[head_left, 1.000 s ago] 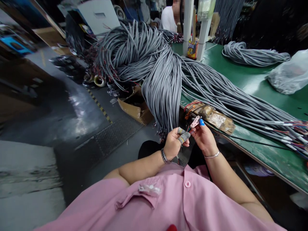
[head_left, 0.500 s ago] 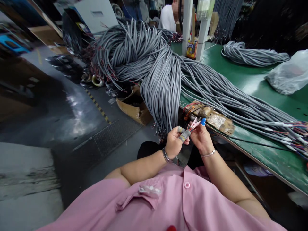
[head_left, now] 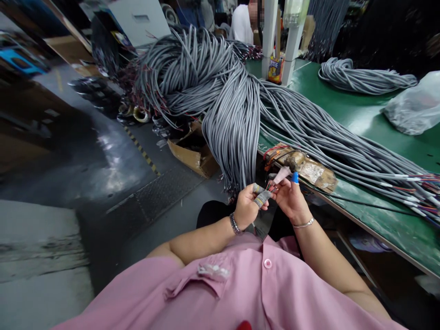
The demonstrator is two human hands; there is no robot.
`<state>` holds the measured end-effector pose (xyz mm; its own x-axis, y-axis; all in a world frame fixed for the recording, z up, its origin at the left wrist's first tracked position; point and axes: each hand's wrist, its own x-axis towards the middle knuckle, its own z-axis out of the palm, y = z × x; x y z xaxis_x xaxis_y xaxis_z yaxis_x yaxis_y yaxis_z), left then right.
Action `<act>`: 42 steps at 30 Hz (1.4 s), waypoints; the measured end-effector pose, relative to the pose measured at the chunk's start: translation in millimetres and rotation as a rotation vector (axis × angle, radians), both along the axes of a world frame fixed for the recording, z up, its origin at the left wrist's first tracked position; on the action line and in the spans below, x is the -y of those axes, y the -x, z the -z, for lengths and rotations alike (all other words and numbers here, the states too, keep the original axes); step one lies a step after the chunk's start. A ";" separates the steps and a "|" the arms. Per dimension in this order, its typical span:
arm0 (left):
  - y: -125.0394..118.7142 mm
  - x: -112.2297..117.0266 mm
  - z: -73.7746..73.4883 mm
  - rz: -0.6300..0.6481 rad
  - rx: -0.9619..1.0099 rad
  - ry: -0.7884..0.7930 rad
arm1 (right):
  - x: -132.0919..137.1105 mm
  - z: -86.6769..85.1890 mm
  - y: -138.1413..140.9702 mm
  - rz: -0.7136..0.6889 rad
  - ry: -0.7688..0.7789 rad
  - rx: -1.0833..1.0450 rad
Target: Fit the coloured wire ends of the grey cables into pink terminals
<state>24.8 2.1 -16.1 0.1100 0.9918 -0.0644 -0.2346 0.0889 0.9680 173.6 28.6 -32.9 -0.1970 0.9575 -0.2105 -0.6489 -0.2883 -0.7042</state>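
My left hand (head_left: 250, 205), with grey finger cots on thumb and forefinger, pinches the thin coloured wires (head_left: 269, 187) at the end of a cable. My right hand (head_left: 290, 198), a blue cot on its forefinger, is closed on small pink snips (head_left: 281, 174) held right at those wire ends. Both hands meet just below the edge of the green table (head_left: 360, 117). A thick bundle of grey cables (head_left: 237, 114) drapes off that edge just above my hands.
A taped brown block (head_left: 305, 167) lies on the table edge beside my hands. More grey cable coils (head_left: 360, 79) and a plastic bag (head_left: 415, 105) sit farther back. A cardboard box (head_left: 192, 153) stands on the floor. A person in white (head_left: 242, 25) sits behind white posts (head_left: 280, 36).
The pink snips in my right hand have shifted a little, their tip turning from open-looking blades to a closed pink end. Both hands stay together at the wire ends.
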 end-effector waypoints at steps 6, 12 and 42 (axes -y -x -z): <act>8.4 4.6 2.9 0.043 -0.063 -0.009 | 22.1 -5.8 -4.3 -0.087 -0.134 0.320; 10.3 3.2 12.6 0.221 -0.158 0.017 | 30.6 -14.8 4.8 0.016 -0.284 0.517; 12.7 0.5 6.0 0.068 0.085 0.132 | 32.5 8.3 -3.1 0.062 -0.043 0.257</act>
